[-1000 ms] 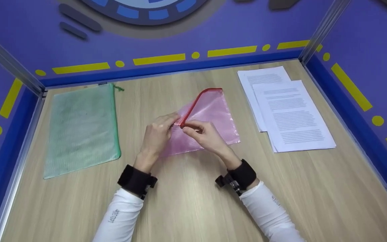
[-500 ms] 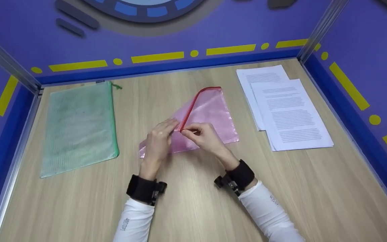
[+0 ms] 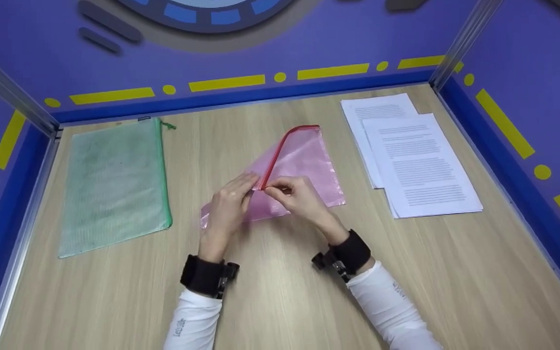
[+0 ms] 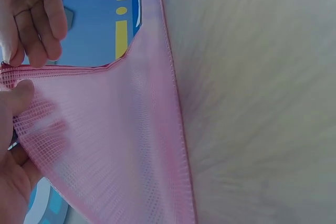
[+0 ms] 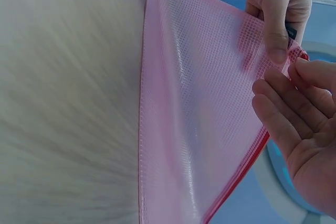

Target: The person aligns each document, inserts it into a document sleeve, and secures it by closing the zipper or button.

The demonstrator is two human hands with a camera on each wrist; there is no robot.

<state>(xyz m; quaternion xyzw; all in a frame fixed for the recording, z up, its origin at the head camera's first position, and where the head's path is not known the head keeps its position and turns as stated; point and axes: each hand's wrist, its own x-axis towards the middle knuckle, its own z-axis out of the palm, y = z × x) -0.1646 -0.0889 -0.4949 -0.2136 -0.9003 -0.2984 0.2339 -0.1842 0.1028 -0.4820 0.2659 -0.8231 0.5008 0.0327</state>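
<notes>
A pink mesh zipper pouch (image 3: 316,165) with a red zipper (image 3: 276,158) is bent up from the table between my hands. My left hand (image 3: 229,201) grips its raised corner, thumb on the near face and fingers behind, as the mesh (image 4: 105,114) in the left wrist view shows. Beside it, my right hand (image 3: 299,194) pinches the zipper's near end between thumb and index finger. The right hand's other fingers (image 5: 283,108) stay loosely bent in the right wrist view. A small black label (image 5: 291,31) shows by the left hand; the zipper pull is hidden by fingertips.
A green zipper pouch (image 3: 117,189) lies flat on the left of the wooden table (image 3: 270,301). Two overlapping stacks of printed paper (image 3: 428,170) lie on the right. Blue-purple panels (image 3: 241,58) wall in the back and both sides.
Over the second, my left hand has moved slightly right and toward me, and the pinched zipper end has come a little nearer. The pouch's left corner now shows. Little differs from half a second ago.
</notes>
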